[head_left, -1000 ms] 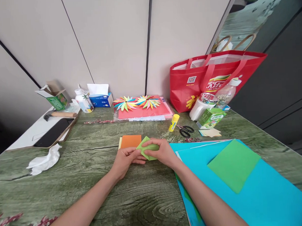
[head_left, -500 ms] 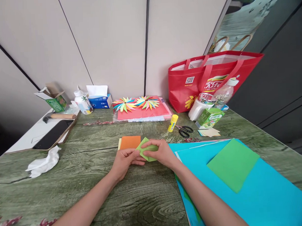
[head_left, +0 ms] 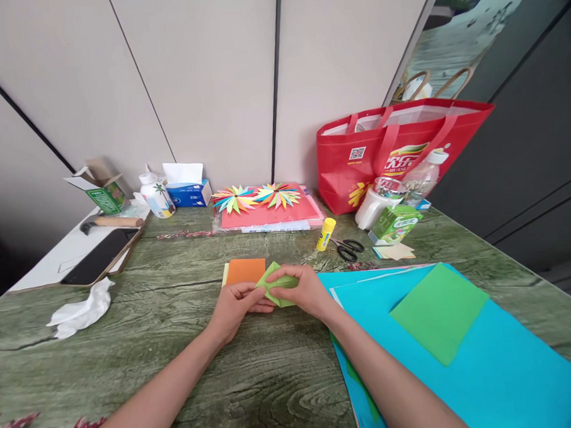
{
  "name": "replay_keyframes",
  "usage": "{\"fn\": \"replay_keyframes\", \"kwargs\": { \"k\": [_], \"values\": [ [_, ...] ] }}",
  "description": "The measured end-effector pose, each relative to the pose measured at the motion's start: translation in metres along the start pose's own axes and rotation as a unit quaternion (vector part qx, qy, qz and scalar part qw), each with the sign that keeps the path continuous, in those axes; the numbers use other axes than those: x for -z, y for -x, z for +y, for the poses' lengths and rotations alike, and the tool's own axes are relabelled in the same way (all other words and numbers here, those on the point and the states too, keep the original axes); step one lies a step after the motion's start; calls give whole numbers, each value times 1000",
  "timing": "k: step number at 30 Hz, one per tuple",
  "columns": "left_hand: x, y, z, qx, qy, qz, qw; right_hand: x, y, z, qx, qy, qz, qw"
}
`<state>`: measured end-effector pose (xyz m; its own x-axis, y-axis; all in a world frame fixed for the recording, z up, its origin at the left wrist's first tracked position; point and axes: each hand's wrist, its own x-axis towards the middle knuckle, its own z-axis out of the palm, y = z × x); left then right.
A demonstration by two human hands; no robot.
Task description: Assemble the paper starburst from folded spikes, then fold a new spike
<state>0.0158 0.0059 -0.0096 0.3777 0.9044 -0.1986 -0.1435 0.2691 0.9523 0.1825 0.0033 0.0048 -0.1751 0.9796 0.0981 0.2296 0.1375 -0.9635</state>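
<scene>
A small piece of light green folded paper [head_left: 275, 275] is held between both hands above the table. My left hand [head_left: 237, 307] pinches its left corner with thumb and fingers. From the right, my right hand [head_left: 305, 289] grips the same paper, thumb and fingertips on its surface. Part of the paper lies hidden behind the fingers. Just beyond my left hand, a stack of square paper with an orange sheet [head_left: 247, 270] on top rests on the table, a pale yellow edge showing at its left.
Large blue sheets [head_left: 365, 305] with a green square [head_left: 441, 314] on top lie at right. Behind are a glue stick [head_left: 325, 234], scissors [head_left: 347, 249], two folded paper stars [head_left: 235, 200] and a red bag [head_left: 350, 167]. Crumpled tissue [head_left: 84, 309] and a phone [head_left: 99, 255] lie left.
Almost nothing differs. Both hands keep the same hold on the green paper, and the whole view has shifted very slightly.
</scene>
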Motion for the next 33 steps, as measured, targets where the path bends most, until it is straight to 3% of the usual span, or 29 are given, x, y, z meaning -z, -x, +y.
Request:
{"fn": "replay_keyframes", "kwargs": {
  "k": [33],
  "values": [
    [0,1,4,35,-35,-22,999,-2,0,7,3,-15,-34,999]
  ]
}}
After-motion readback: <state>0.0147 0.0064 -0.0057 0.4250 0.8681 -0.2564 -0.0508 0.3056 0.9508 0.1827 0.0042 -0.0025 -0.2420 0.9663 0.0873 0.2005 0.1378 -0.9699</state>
